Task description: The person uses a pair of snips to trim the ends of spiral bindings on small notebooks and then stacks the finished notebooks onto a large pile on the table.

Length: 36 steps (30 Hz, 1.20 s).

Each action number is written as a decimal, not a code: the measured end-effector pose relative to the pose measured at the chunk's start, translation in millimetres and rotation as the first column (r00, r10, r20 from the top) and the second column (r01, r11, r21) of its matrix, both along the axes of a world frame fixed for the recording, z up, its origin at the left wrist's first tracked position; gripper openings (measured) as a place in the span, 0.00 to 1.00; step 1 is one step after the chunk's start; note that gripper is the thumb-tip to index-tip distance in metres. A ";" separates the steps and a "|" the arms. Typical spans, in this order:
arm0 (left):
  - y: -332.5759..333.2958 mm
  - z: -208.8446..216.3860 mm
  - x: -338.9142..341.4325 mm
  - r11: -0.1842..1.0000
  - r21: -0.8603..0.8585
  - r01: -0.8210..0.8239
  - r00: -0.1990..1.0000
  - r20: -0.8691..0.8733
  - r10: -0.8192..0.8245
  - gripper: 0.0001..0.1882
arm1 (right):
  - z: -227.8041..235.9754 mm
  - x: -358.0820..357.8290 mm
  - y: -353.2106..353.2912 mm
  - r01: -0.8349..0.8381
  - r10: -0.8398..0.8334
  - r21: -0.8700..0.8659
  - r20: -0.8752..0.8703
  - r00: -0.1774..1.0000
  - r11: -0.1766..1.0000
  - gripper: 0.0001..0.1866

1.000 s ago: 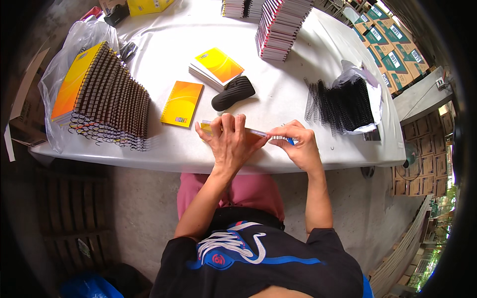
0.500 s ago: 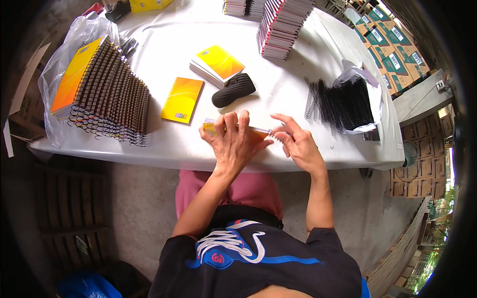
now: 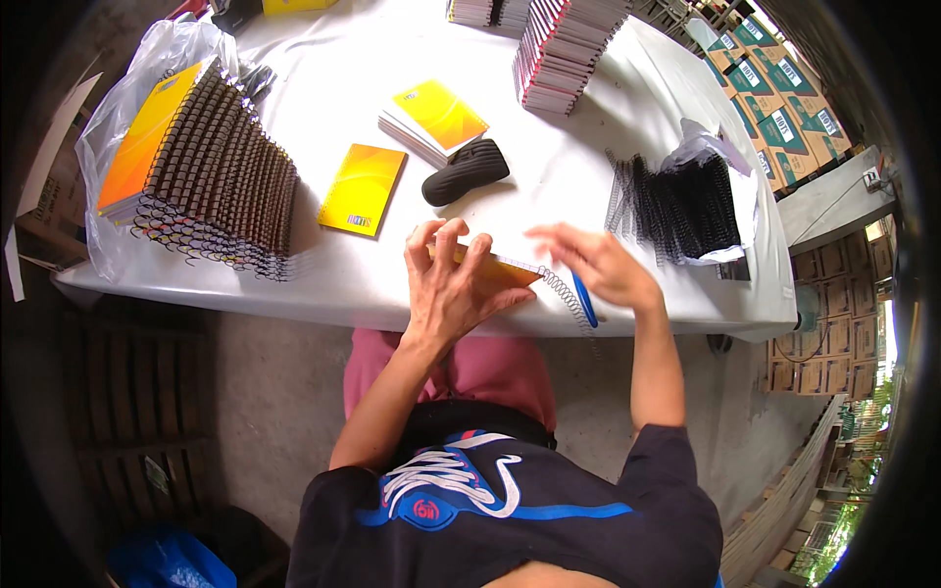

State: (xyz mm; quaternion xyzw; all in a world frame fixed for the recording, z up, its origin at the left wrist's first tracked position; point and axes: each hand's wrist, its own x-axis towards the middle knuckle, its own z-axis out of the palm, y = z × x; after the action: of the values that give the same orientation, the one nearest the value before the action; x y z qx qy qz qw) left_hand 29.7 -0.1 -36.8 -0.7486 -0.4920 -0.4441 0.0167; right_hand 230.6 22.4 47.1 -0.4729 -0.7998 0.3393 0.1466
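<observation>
My left hand (image 3: 446,284) curls over a small yellow-orange notebook (image 3: 510,271), gripping it on edge at the table's front. From the notebook's right end a thin wire coil (image 3: 567,294) sticks out and droops past the table edge. My right hand (image 3: 603,267) hovers just above and right of this coil, its fingers blurred by motion. Below its palm shows a curved blue handle-like piece (image 3: 584,300); whether the hand holds it is hidden. A yellow notebook (image 3: 363,190) lies flat beyond my left hand, beside a black ridged case-like object (image 3: 466,173).
A short stack of notebooks (image 3: 431,120) sits behind the black object. Tall coil-bound notebook stacks stand at left (image 3: 221,171) and far back (image 3: 569,54). Many loose black coils (image 3: 681,208) lie on plastic at right. Cartons (image 3: 779,108) are piled beyond the white-covered table (image 3: 294,69).
My right hand has moved right and lifted off the coil end. More of the coil now shows, and the blue piece has come into sight. The left hand keeps its grip on the notebook.
</observation>
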 end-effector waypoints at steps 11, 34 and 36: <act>2.1 -8.6 3.3 0.999 0.039 0.023 1.000 0.006 -0.023 0.30 | -63.8 -61.6 103.7 -0.196 0.007 0.485 0.364 0.931 0.852 0.38; 4.7 4.4 1.9 0.992 -0.102 0.069 0.997 0.029 -0.066 0.32 | -50.0 10.8 -1.2 -0.063 -0.021 -0.093 -0.701 0.713 0.994 0.10; 4.7 7.2 2.9 0.993 -0.106 0.060 0.998 0.022 -0.058 0.32 | -61.3 5.5 2.2 0.193 -0.161 0.052 -0.364 0.917 0.980 0.08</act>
State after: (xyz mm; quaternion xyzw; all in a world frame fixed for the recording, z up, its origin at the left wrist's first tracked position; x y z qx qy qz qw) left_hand 32.6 4.6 -29.6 -0.7583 -0.4930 -0.4246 -0.0411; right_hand 236.1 24.6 -14.2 -0.4668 -0.7277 0.3698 0.3403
